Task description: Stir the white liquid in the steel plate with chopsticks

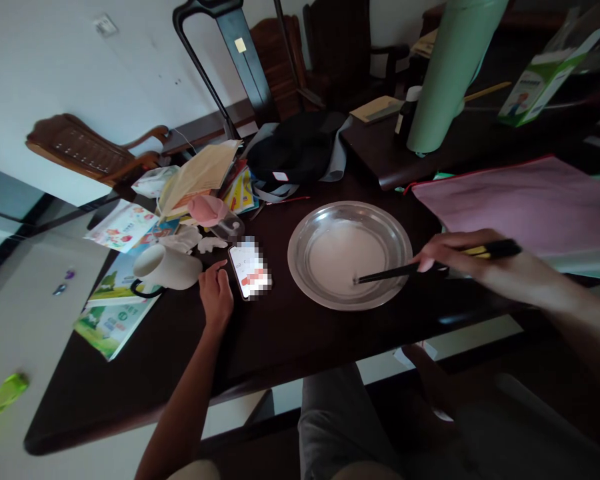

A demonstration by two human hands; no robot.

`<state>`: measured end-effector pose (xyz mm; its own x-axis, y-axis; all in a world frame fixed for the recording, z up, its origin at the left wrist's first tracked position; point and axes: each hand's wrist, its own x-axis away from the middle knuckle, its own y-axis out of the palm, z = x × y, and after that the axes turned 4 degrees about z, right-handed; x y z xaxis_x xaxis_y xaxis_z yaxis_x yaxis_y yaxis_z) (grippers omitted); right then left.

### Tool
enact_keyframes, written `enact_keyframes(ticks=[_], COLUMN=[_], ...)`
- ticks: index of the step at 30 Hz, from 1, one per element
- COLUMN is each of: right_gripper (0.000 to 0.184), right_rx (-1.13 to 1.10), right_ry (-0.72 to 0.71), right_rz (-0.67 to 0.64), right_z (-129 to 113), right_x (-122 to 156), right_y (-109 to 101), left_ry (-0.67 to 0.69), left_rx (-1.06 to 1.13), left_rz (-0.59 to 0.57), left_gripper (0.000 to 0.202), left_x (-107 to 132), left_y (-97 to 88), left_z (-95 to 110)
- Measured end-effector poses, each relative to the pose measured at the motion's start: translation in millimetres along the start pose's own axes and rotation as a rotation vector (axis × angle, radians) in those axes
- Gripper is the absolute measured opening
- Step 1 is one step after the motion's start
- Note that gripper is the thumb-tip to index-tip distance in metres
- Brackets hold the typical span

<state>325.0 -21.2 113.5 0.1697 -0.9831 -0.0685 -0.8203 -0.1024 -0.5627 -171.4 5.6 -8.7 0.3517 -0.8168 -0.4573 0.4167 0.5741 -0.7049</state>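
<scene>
Right hand [460, 257] is closed around a pair of dark chopsticks [395, 271], fingers pinched along the shafts, and the tips are down in the metal plate [398, 233]. Left hand [216, 295] lies on the dark table [280, 337], fingers loosely curled and gripping nothing, just beside the left edge of a phone [250, 270] that lies flat with its screen lit. The plate sits in the middle of the table, right of the phone, and a white layer [347, 250] covers its bottom; I cannot tell whether it is liquid or paste. Left of the hand, a white mug [167, 267] lies tipped on its side on top of picture books [113, 320]. Over to the right there's a pink folder [520, 200], lying flat. Further back, a black bag [295, 147] slumps against a heap of papers [200, 175], and a pale green cylinder [450, 73] stands behind the plate. Wooden chairs [87, 153] line the wall.
</scene>
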Motion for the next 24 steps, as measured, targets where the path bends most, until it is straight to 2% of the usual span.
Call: enact_keyframes(ticks=[3, 6, 9, 13, 15, 17, 21, 24], right_gripper=[0.036, 0.031, 0.036, 0.041, 0.046, 0.052, 0.047, 0.035], right_rx=[-0.098, -0.07, -0.011, 0.068, 0.093, 0.083, -0.017, -0.047], right_ry=[-0.146, -0.235, -0.219, -0.038, 0.023, 0.033, -0.065, -0.172], right_rz=[-0.06, 0.011, 0.129, 0.225, 0.236, 0.17, -0.017, -0.003], right_z=[6.6, 14.3, 15.5, 6.5, 2.4, 0.3, 2.8, 9.7], right_x=[-7.0, -18.4, -23.2, -13.7, -7.0, -2.9, -6.8, -16.9], right_y=[31.2, 47.5, 36.3, 1.2, -9.3, -8.7, 20.9, 44.8], left_ry=[0.0, -0.016, -0.02, -0.023, -0.025, -0.038, -0.064, -0.061], left_rx=[0.004, 0.012, 0.028, 0.041, 0.047, 0.057, 0.124, 0.174], left_rz=[-0.003, -0.011, -0.026, -0.047, -0.057, -0.077, -0.162, -0.232], left_gripper=[0.039, 0.038, 0.039, 0.04, 0.041, 0.042, 0.065, 0.086], left_x=[-0.5, -0.7, -0.2, 0.3, -0.4, -1.6, -4.8, -6.5], left_y=[-1.1, -3.0, -5.2, -7.0, -7.0, -6.1, -3.9, -4.6], left_z=[-1.0, -1.9, -1.7, 0.4, 0.9, 0.2, -5.8, -12.0])
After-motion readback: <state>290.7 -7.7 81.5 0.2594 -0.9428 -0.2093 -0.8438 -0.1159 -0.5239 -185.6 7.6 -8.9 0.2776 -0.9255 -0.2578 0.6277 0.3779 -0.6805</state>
